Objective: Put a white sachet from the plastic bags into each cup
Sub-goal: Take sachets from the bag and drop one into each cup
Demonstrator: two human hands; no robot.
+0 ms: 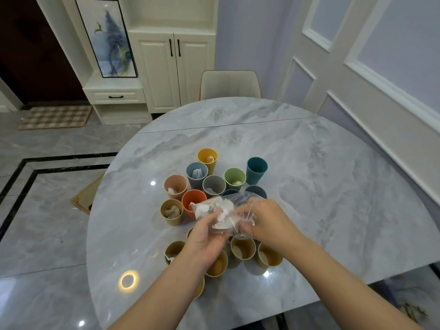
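A clear plastic bag (222, 211) with several white sachets inside hangs over the middle of a cluster of cups. My left hand (206, 236) grips the bag from below. My right hand (264, 220) pinches its right end, fingers in the plastic. Sachets lie in the yellow cup (207, 157), light blue cup (196, 175), pink cup (175, 186), grey cup (213, 186), green cup (234, 178) and tan cup (171, 211). The teal cup (256, 170) looks empty. Two dark blue cups are partly hidden behind the bag. My hands cover some near cups.
The cups stand on a round grey marble table (333, 186). A beige chair (229, 85) is tucked in at the far side. The wall with white panelling (381, 96) runs close along the right. Tiled floor lies to the left.
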